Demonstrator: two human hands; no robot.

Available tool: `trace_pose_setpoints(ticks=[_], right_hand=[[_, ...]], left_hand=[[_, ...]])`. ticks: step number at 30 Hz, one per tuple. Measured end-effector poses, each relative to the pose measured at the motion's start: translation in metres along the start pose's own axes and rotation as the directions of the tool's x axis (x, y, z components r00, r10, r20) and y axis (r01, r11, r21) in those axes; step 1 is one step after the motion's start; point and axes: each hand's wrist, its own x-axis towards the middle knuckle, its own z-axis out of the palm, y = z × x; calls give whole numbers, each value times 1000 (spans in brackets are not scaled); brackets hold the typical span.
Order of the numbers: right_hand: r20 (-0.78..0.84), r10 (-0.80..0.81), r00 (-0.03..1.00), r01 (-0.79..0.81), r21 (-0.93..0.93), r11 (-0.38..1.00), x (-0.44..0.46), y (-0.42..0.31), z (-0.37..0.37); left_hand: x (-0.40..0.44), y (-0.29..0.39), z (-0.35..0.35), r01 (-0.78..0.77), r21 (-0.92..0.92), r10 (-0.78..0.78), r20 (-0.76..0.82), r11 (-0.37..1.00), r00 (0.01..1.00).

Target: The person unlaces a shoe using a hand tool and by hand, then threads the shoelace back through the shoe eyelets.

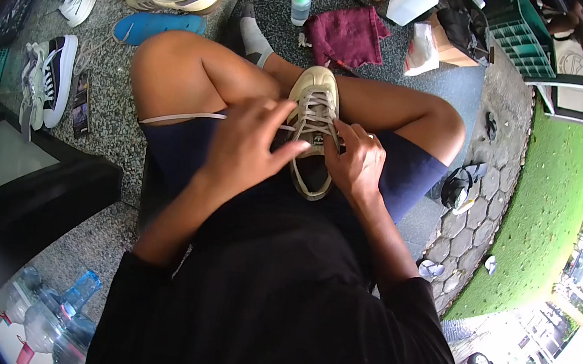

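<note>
A cream sneaker (317, 83) rests in my lap between my crossed legs, toe pointing away from me. Its pale shoelace (198, 115) is threaded through the eyelets, and one loose length runs left over my thigh, passing behind my left hand. My left hand (250, 137) hovers over the left side of the shoe, thumb and forefinger spread apart, slightly blurred. On the opposite side, my right hand (358, 157) has its fingers closed at the shoe's upper edge by the top eyelets. Whether it also pinches the lace is hidden.
Several shoes and a blue insole (159, 27) lie on the speckled floor at left. Ahead are a capped bottle (300, 8), a maroon cloth (346, 34) and a white jug (413, 0). Large water bottles (56, 324) stand behind at left. Sandals (460, 187) are on the paving at right.
</note>
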Motion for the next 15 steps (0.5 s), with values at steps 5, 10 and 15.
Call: trace_pose_setpoints(ticks=[5, 10, 15], right_hand=[[174, 166, 971, -166, -17, 986, -6, 10, -12], [211, 210, 955, -227, 63, 972, -5, 12, -15], [284, 159, 945, -192, 93, 977, 1, 12, -18]], left_hand=[[1, -19, 64, 115, -321, -63, 168, 940, 984], [-4, -13, 66, -61, -212, 80, 85, 975, 993], [-2, -7, 68, -247, -11, 247, -27, 969, 969]])
